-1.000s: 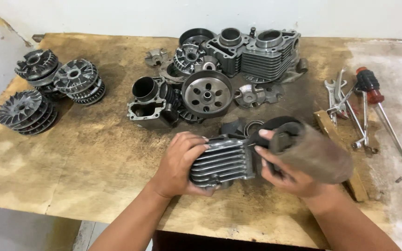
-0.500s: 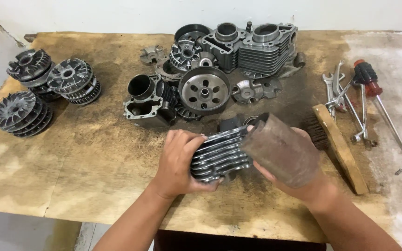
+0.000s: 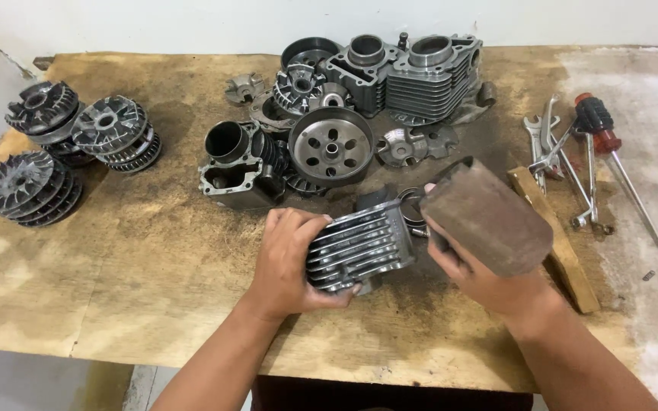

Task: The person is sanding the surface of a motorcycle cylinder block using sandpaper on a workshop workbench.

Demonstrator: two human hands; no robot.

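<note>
Now, I see left hand (image 3: pixel 287 262) clamped around finned cylinder (image 3: pixel 359 247), tilted just above workbench (image 3: pixel 154 251) | right hand (image 3: pixel 489 278) gripping brown block (image 3: pixel 489 217) against its end | risk: oily fins may slip, dropping onto 2 rings (image 3: pixel 413 205) behind.

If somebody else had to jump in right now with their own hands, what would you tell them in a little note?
Left hand: gripping the left end of the finned engine cylinder, holding it tilted above the wooden table.
Right hand: holding a brown rectangular block up against the cylinder's right end.
Nearby: more engine cylinders and a round clutch drum behind the hands, finned pulley discs at far left, wrenches and a red-handled screwdriver at right, a wooden strip beside the block.
Done: cylinder lifted and block brought to it.
Left: cannot tell how far the work on the cylinder has got.
</note>
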